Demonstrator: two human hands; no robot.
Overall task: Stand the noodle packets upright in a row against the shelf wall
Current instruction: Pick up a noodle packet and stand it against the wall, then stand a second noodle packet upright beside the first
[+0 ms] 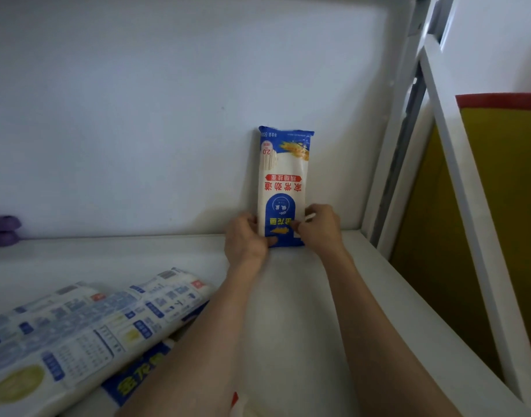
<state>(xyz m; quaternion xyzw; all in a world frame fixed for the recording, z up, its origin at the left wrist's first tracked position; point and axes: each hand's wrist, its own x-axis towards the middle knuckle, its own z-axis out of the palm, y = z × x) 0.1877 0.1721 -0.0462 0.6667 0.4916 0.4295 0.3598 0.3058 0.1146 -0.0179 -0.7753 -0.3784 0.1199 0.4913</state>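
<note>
A blue and white noodle packet (283,182) stands upright against the white shelf wall (138,115), its print upside down. My left hand (246,240) grips its lower left edge. At the lower right edge, my right hand (319,227) pinches the packet. Its bottom end rests on the white shelf board (294,296), near the right end. Several more noodle packets (86,320) lie flat in a pile at the lower left, partly cut off by the frame.
A purple object (1,230) sits at the far left against the wall. White metal shelf uprights (402,130) rise on the right. Beyond them stands a yellow panel with a red top edge (504,176).
</note>
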